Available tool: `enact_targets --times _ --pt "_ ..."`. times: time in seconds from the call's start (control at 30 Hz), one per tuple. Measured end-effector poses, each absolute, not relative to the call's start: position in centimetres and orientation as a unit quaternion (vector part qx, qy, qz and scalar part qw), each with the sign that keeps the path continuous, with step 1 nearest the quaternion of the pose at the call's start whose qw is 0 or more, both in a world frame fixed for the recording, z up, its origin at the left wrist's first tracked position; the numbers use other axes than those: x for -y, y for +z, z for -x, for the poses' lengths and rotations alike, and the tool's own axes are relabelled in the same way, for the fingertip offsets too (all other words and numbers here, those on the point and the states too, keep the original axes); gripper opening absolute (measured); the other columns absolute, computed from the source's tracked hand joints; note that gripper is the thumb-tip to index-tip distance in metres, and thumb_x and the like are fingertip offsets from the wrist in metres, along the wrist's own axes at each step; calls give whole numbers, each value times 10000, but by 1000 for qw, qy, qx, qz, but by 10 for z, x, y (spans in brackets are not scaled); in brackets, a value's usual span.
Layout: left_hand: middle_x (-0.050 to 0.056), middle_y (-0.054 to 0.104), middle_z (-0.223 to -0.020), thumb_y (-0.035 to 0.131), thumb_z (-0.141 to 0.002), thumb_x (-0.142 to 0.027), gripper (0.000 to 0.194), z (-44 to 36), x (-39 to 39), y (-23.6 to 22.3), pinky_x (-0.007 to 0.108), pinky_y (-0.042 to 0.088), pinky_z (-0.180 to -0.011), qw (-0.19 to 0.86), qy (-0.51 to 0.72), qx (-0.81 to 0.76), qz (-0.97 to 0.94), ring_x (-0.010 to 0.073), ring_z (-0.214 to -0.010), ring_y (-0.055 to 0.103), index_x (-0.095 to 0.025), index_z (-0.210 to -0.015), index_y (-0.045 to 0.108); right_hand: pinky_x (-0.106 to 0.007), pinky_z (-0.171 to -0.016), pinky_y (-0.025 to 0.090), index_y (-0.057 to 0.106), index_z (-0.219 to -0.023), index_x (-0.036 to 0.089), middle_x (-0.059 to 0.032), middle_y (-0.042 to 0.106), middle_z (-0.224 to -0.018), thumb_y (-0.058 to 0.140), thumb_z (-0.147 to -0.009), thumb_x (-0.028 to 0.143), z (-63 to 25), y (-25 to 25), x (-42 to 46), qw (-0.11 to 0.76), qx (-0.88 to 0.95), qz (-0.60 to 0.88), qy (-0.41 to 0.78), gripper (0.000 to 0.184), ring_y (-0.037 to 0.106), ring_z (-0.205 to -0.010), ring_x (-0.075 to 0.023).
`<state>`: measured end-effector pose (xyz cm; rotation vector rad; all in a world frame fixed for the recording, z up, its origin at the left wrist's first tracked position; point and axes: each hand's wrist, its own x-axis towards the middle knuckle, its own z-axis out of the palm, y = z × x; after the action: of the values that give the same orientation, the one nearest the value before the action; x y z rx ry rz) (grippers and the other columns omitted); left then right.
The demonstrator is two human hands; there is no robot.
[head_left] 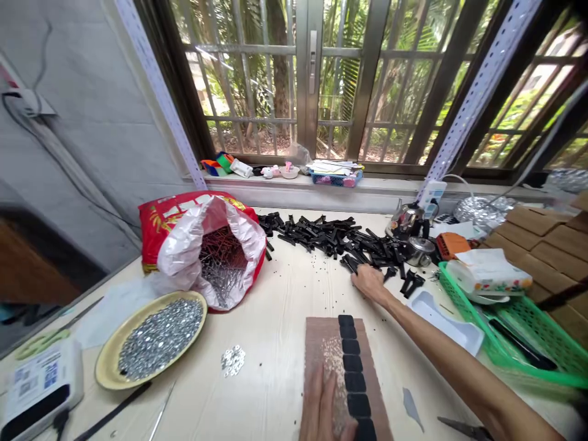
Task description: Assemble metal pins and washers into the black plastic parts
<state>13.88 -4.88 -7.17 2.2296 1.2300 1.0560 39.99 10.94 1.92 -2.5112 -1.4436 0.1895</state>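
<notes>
A pale table (275,294) stands below a barred window (312,92). The right hand (369,282) curls its fingers at the near edge of the black parts (328,237); I cannot tell whether it grips 1. The left hand (316,398) lies open, holding nothing visible, on a brown board (318,331), beside 7 black pads (353,364) in a column.

Bright daylight pours through the window (312,79), washing out patches outside, while wide-angle stretch bends the edges and the hands (321,404) below it look slightly soft.
</notes>
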Motion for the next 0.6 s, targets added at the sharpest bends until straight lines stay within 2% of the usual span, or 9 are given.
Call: enact_targets --times 0.07,0.17,0.23,0.33,0.47,0.6 --pt "85 441 -1414 404 -913 -324 453 -132 42 -38 410 459 -987 288 374 -478 -741 249 -1271 447 -252 -1358 439 -276 -591 417 654 -804 109 -122 653 -749 458 -839 292 -387 35 -104 144 521 835 106 270 610 -711 -213" --pt "105 535 -1328 417 -906 -409 431 -123 18 13 413 384 -1047 425 406 -518 -622 238 -1241 476 -193 -1252 556 -240 -523 373 632 -836 119 -68 604 -661 326 -901 407 -353 61 -100 190 579 772 183 425 535 -603 -144" --pt "114 548 -1311 405 -906 -457 460 -119 2 35 403 386 -1032 523 442 -495 -534 234 -1219 493 -176 -1229 573 -228 -477 339 617 -771 148 -22 555 -602 434 -853 453 -321 76 -90 248 625 672 311 365 466 -526 -109" --pt "149 624 -1189 421 -885 -512 512 -118 -6 48 401 428 -961 631 484 -428 -430 249 -1117 563 -120 -1149 618 -221 -442 305 587 -705 170 20 495 -556 550 -785 426 -272 88 -56 265 621 531 512 270 404 -478 -88" --pt "149 687 -989 542 -822 -516 488 -116 1 45 372 487 -825 716 524 -323 -330 235 -903 642 -88 -1027 652 -215 -439 291 518 -662 171 37 429 -536 527 -803 430 -234 76 -20 294 596 521 536 296 383 -482 -85" --pt "152 695 -945 635 -780 -442 434 -103 5 35 341 494 -796 731 531 -319 -288 233 -890 645 -72 -1007 654 -215 -459 321 537 -734 165 28 467 -570 515 -822 431 -225 61 -10 269 624 517 521 281 425 -496 -92"
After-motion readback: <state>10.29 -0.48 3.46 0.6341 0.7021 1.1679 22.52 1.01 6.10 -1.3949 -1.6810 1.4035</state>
